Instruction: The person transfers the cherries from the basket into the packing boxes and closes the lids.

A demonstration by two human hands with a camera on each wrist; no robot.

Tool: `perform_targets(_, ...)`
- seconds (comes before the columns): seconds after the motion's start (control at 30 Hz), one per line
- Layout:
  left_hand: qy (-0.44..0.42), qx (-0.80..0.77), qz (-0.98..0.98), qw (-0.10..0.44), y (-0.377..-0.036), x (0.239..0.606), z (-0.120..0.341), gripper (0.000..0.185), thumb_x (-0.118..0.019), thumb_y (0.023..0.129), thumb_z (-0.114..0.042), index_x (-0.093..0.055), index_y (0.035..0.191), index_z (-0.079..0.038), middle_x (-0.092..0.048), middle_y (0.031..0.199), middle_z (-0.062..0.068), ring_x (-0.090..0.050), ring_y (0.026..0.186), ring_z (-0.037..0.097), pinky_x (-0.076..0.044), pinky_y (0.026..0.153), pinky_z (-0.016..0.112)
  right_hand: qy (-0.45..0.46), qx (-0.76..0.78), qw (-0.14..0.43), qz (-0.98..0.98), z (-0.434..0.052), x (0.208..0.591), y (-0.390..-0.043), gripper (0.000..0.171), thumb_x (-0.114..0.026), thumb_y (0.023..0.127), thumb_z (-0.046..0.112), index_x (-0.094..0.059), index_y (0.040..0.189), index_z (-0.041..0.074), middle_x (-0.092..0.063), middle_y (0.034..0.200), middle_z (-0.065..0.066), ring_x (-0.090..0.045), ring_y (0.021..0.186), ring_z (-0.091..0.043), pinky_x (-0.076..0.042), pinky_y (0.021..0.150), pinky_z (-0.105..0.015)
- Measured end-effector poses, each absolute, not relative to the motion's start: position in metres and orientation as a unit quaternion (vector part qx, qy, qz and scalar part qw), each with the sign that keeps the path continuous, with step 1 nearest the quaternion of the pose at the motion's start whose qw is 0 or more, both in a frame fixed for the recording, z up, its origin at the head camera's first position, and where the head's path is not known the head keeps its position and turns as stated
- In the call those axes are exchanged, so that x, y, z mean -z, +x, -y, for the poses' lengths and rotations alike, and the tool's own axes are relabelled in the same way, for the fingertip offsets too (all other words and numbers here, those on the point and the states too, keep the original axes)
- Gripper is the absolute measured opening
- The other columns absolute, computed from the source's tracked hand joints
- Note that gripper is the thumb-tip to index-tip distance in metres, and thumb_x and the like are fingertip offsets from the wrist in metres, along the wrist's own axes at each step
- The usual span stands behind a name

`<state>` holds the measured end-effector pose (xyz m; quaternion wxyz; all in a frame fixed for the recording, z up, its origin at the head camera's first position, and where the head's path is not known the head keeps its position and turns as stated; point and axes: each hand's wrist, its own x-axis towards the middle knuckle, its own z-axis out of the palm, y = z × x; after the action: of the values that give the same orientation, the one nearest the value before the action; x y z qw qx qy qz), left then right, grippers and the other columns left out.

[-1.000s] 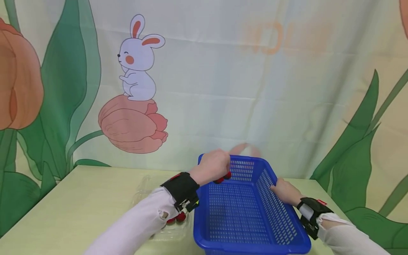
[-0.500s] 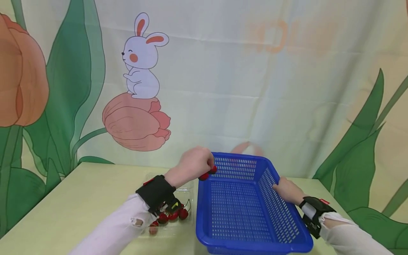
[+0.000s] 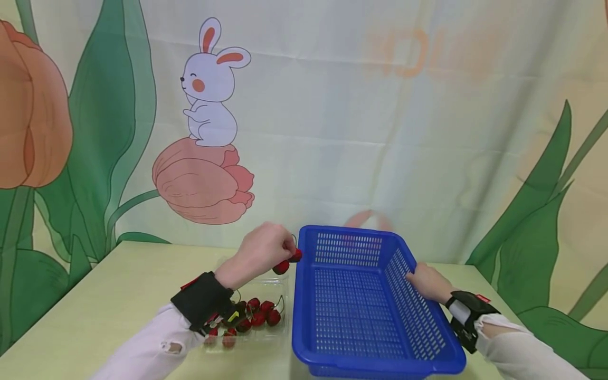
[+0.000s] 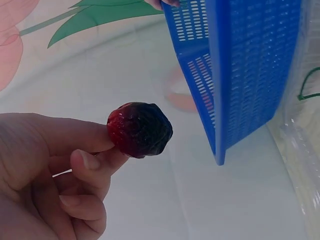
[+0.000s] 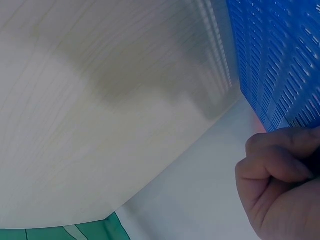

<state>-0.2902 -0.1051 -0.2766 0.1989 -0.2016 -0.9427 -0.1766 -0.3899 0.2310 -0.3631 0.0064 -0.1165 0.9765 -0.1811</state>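
Low in the frame's centre, the left hand (image 3: pixel 260 248) pinches a cherry (image 4: pixel 139 129) in its fingers beside the basket (image 3: pixel 332 327), whose right rim the right hand (image 3: pixel 429 283) grips (steadying it, apparently).

Right hand (image 5: pixel 280 175) grips blue basket (image 5: pixel 280 55) beside table (image 5: pixel 100 100).

You have almost nothing to read here. On the backdrop cloth (image 3: pixel 427 132) behind your desk there are faint orange marks (image 3: pixel 410 53) near the top, washed out and mirrored-looking, and no letter can be made out. The wrist strap (image 3: pixel 480 299) on your right arm carries a small red tag, too small to read. The blue basket (image 3: pixel 413 306) shows no label or number in any view.
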Motion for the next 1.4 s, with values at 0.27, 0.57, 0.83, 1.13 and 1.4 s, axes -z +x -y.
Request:
perform_targets(0.27,-0.194,0.183,0.945,0.189,-0.281,0.291,0.119,0.015,-0.047,0.061,-0.005,-0.057,0.058,-0.016,-0.047,0.052,-0.009,-0.039,0.042,0.005,-0.03,0.037,0.019,-0.113,0.196,0.011,-0.974,-0.233,0.365,-0.391,0.031,-0.032,0.075,0.021,-0.035,0.09,-0.006,-0.04,0.066,-0.008,-0.041,0.05,-0.014,-0.031,0.042,-0.026)
perform_targets(0.57,-0.204,0.152,0.95,0.179,-0.278,0.325,0.134,0.018,-0.043,0.058,-0.003,-0.052,0.05,-0.016,-0.038,0.044,-0.009,-0.031,0.038,0.005,-0.021,0.031,0.019,-0.116,0.192,0.01,-0.974,-0.232,0.363,-0.388,0.033,-0.032,0.076,0.021,-0.034,0.093,-0.008,-0.04,0.066,-0.008,-0.04,0.05,-0.015,-0.03,0.042,-0.027)
perform_targets(0.83,-0.226,0.166,0.947,0.156,-0.275,0.342,0.138,0.017,-0.045,0.056,-0.002,-0.052,0.05,-0.016,-0.042,0.047,-0.011,-0.036,0.04,0.004,-0.029,0.035,0.019,-0.127,0.196,0.01,-0.972,-0.233,0.362,-0.386,0.039,-0.03,0.076,0.026,-0.032,0.094,-0.009,-0.04,0.07,-0.01,-0.041,0.052,-0.015,-0.031,0.042,-0.027)
perform_targets(1.13,-0.261,0.164,0.943,0.128,-0.272,0.358,0.138,0.014,-0.05,0.056,-0.005,-0.052,0.049,-0.017,-0.043,0.048,-0.012,-0.037,0.042,0.003,-0.03,0.038,0.018,-0.114,0.194,0.014,-0.974,-0.231,0.365,-0.387,0.035,-0.031,0.076,0.02,-0.032,0.098,-0.007,-0.041,0.072,-0.009,-0.041,0.052,-0.015,-0.031,0.043,-0.027)
perform_targets(1.4,-0.295,0.155,0.936,0.115,-0.271,0.371,0.139,0.018,-0.05,0.053,-0.002,-0.05,0.047,-0.02,-0.043,0.048,-0.014,-0.037,0.045,0.002,-0.03,0.04,0.017,-0.121,0.19,0.011,-0.974,-0.231,0.364,-0.389,0.032,-0.032,0.076,0.02,-0.035,0.092,-0.007,-0.041,0.068,-0.008,-0.041,0.051,-0.015,-0.032,0.043,-0.027)
